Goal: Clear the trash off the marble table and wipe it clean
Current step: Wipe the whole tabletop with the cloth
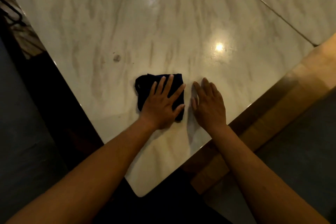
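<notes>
I take the folded dark blue cloth (160,94) as the landmark. It lies flat on the glossy white marble table with grey veining (181,29), near the table's near corner. My left hand (162,106) presses on it, fingers straight and spread, fingertips toward the cloth's far edge, palm over its near edge. My right hand (209,103) rests flat on bare marble just right of the cloth, apart from it, fingers straight and close together. A small grey smudge (116,58) sits on the marble beyond the cloth, up and to the left. No trash is visible. I judge the wipe stroke should travel far-left; the left hand is nearer.
</notes>
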A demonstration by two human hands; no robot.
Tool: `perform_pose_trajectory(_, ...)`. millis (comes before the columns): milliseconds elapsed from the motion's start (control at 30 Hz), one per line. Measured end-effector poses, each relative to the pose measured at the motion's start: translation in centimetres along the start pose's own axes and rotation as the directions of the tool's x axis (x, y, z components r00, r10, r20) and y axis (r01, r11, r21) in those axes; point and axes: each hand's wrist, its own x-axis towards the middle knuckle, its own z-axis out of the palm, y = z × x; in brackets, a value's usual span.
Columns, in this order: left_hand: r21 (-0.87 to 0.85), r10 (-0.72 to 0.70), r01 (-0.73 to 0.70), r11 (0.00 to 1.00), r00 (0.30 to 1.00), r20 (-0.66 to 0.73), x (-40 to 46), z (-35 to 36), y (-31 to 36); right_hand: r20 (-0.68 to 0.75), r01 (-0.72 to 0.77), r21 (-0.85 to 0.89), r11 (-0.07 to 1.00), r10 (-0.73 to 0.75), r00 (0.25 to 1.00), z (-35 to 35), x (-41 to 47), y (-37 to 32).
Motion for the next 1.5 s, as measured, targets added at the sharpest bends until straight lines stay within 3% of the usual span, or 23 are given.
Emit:
perform_pose_trajectory(67, 0.039, 0.045, -0.045, 0.998, 0.999, -0.017, 1.4, -0.4, -4.3, 0.004, -0.002, 0.004, 1.0, 0.002, 1.0, -0.1, 0.1, 0.0)
perform_pose_trajectory(133, 0.035, -0.136, 0.137, 0.99, 0.99, -0.044, 3.3, -1.9, -10.2, 0.015, -0.018, 0.007, 1.0, 0.018, 1.0, -0.2, 0.1, -0.1)
perform_pose_trajectory(200, 0.065, -0.356, 0.354, 0.933, 0.934, 0.024, 4.0, -3.5, -15.0, 0.021, -0.025, 0.004, 1.0, 0.025, 0.999, -0.2, -0.1, -0.4)
perform_pose_trajectory(267, 0.069, -0.398, 0.396, 0.916, 0.917, 0.018, 3.4, -3.5, -15.9, 0.019, -0.06, 0.013, 0.998, 0.06, 0.998, -0.3, 0.1, -1.0)
perform_pose_trajectory(400, 0.022, -0.063, 0.065, 0.998, 0.996, -0.066, -0.7, -0.7, -8.2, -0.024, -0.19, 0.063, 0.98, 0.192, 0.981, -0.1, 1.2, -4.4)
perform_pose_trajectory(467, 0.055, 0.122, -0.121, 0.991, 0.992, -0.026, -3.6, 0.0, -5.3, -0.01, -0.14, 0.082, 0.987, 0.142, 0.99, 0.0, 2.2, -6.9)
perform_pose_trajectory(600, 0.08, 0.256, -0.255, 0.964, 0.967, -0.005, -4.5, -0.7, -9.2, -0.024, -0.098, 0.126, 0.987, 0.102, 0.995, 0.2, 4.6, -10.8)
perform_pose_trajectory(667, 0.078, 0.202, -0.2, 0.977, 0.979, -0.007, -1.8, -1.6, -14.8, -0.034, -0.127, 0.136, 0.982, 0.133, 0.99, 0.5, 5.4, -12.2)
perform_pose_trajectory(767, 0.069, -0.032, 0.033, 0.997, 0.999, -0.015, 3.0, -4.1, -25.1, -0.061, -0.193, 0.108, 0.975, 0.2, 0.978, 1.7, 5.8, -14.9)
perform_pose_trajectory(867, 0.058, -0.168, 0.169, 0.984, 0.986, -0.012, 4.9, -5.6, -28.6, -0.083, -0.261, 0.105, 0.96, 0.27, 0.959, 2.8, 6.2, -18.1)
perform_pose_trajectory(900, 0.046, -0.132, 0.133, 0.99, 0.991, -0.031, 4.6, -5.4, -27.9, -0.08, -0.284, 0.117, 0.952, 0.294, 0.952, 3.0, 6.5, -19.2)
perform_pose_trajectory(967, 0.035, 0.068, -0.066, 0.997, 0.997, -0.046, 2.0, -4.5, -25.6, -0.079, -0.331, 0.154, 0.931, 0.345, 0.935, 3.1, 7.4, -21.2)
perform_pose_trajectory(1067, 0.066, 0.361, -0.36, 0.931, 0.933, -0.001, -3.5, -2.9, -23.0, -0.091, -0.39, 0.146, 0.909, 0.405, 0.91, 3.3, 8.5, -22.5)
perform_pose_trajectory(1200, 0.119, 0.519, -0.521, 0.845, 0.853, 0.053, -2.0, -3.8, -25.8, -0.068, -0.42, 0.14, 0.897, 0.432, 0.899, 3.5, 8.6, -22.2)
perform_pose_trajectory(1300, 0.095, 0.41, -0.41, 0.907, 0.912, 0.027, 4.1, -5.5, -31.0, -0.123, -0.405, 0.11, 0.908, 0.417, 0.901, 3.8, 8.7, -21.9)
perform_pose_trajectory(1433, 0.092, 0.097, -0.097, 0.991, 0.995, -0.003, 10.7, -8.0, -37.2, -0.207, -0.511, 0.236, 0.827, 0.556, 0.805, 3.3, 10.5, -23.5)
perform_pose_trajectory(1500, 0.085, 0.044, -0.041, 0.996, 0.998, -0.034, 11.0, -7.9, -36.3, -0.245, -0.529, 0.251, 0.811, 0.582, 0.776, 2.8, 12.3, -24.7)
